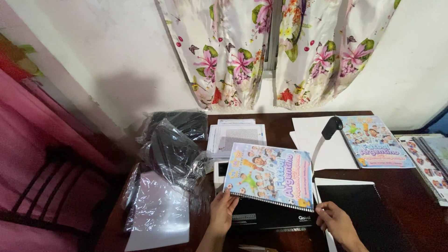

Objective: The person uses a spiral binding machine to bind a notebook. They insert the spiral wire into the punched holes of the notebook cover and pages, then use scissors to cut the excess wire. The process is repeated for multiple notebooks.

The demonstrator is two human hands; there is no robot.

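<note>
Colourful spiral-bound cartoon-cover booklet [269, 176] gripped at lower left corner by left hand [223, 211]; right hand [337, 223] loosely curled, rested on black cover sheet [361, 212], near desk [406, 186] front edge.

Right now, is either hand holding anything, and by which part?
The left hand grips the colourful spiral-bound booklet at its lower left corner, by the spiral edge. The right hand holds nothing visible.

booklet [269, 176] on binding machine [268, 217], bags [173, 148] left

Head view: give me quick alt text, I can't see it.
Two hands, left hand and right hand, hold a colourful spiral-bound booklet over a black binding machine on a dark wooden table. Floral curtains hang behind.
</note>
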